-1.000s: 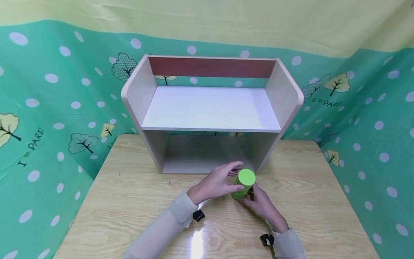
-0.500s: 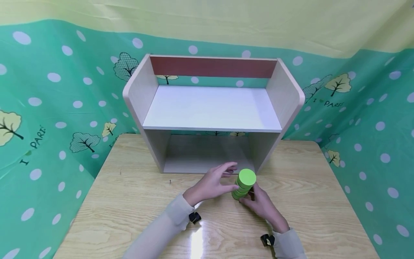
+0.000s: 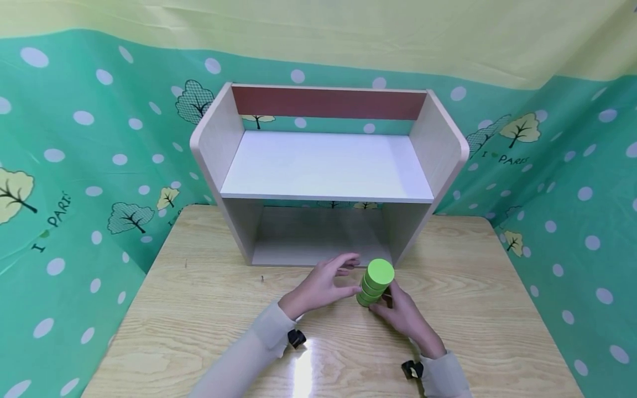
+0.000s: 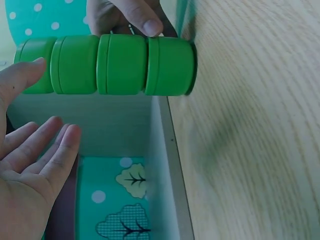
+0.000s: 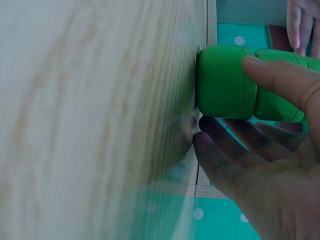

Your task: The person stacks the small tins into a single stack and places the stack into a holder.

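Note:
Several green round lidded jars stand stacked in an upright column on the wooden table, in front of the shelf's right part. In the left wrist view the whole column of jars shows lying sideways because of the camera's tilt. My right hand holds the lowest jar from the right, thumb on its near side and fingers around the back. Just left of the column is my left hand, fingers spread and relaxed, holding nothing; its thumb tip is close to the upper jars.
A two-tier white shelf unit with a reddish back board stands at the back of the table. Its right side panel rises just behind the jars. A green dotted curtain surrounds the table.
My left hand has drawn back a little to the left, away from the upper jars. The right hand and the column stay in place.

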The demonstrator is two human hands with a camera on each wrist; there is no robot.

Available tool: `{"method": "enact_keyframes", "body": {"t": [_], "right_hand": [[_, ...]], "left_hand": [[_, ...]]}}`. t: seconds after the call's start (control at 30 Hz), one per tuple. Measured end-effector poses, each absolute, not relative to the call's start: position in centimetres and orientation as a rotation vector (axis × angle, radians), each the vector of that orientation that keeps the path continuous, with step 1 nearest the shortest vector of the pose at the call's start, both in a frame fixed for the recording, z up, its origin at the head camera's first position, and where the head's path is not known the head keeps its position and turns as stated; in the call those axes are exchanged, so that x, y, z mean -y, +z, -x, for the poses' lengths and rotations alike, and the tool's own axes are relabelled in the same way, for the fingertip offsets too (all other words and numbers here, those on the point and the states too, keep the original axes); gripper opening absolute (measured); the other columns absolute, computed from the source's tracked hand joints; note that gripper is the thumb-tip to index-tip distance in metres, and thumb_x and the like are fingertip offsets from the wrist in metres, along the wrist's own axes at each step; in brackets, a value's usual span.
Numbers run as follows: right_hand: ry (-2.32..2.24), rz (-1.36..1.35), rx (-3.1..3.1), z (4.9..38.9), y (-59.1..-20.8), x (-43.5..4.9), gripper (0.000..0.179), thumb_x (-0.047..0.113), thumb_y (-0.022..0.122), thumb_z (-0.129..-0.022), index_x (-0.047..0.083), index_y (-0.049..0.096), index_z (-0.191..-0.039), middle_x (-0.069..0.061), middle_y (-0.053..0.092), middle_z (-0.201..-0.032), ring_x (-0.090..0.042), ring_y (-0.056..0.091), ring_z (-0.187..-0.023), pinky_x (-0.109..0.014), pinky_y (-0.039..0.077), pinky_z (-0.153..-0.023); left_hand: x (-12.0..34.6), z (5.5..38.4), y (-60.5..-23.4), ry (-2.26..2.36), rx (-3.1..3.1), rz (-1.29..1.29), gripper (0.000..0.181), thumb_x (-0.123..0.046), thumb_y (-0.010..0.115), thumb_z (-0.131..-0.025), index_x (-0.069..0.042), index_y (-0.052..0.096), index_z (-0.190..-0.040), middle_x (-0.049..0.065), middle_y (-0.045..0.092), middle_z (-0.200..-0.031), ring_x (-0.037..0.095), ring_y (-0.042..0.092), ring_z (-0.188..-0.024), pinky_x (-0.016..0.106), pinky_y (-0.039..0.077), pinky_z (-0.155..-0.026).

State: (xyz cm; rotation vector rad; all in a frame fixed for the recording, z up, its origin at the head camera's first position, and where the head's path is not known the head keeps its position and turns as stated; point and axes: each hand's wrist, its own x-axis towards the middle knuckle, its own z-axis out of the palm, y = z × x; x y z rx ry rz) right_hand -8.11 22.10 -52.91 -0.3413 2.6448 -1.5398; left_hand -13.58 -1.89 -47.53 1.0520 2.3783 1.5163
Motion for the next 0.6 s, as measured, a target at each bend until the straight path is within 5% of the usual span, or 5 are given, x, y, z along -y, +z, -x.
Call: {"method": "enact_keyframes", "body": {"t": [0.33, 0.6], "right_hand": [[-1.549, 0.261, -2.622, 7.9, -52.8, -22.1, 0.056, 0.0, 0.075, -0.088, 0.005, 0.047, -0.136, -0.022, 0.059, -0.13, -0.042, 0.057, -0.12, -0.055, 0.047, -0.103], [-1.577, 0.231, -2.596, 7.7, -52.2, -22.0, 0.058, -0.003, 0.073, -0.089, 0.002, 0.045, -0.139, -0.026, 0.056, -0.133, -0.044, 0.055, -0.122, -0.056, 0.045, -0.105]], "left_hand": [[2.1, 13.7, -48.6, 1.542, -2.351, -1.017, 0.068, -0.022, 0.078, -0.09, -0.011, 0.044, -0.148, 0.012, 0.058, -0.136, 0.033, 0.062, -0.116, 0.027, 0.052, -0.098], [1.9, 13.8, -49.6, 1.597, -2.318, -0.997, 0.067, -0.012, 0.078, -0.089, -0.004, 0.044, -0.146, 0.016, 0.057, -0.134, 0.031, 0.059, -0.119, 0.025, 0.052, -0.097]]}}
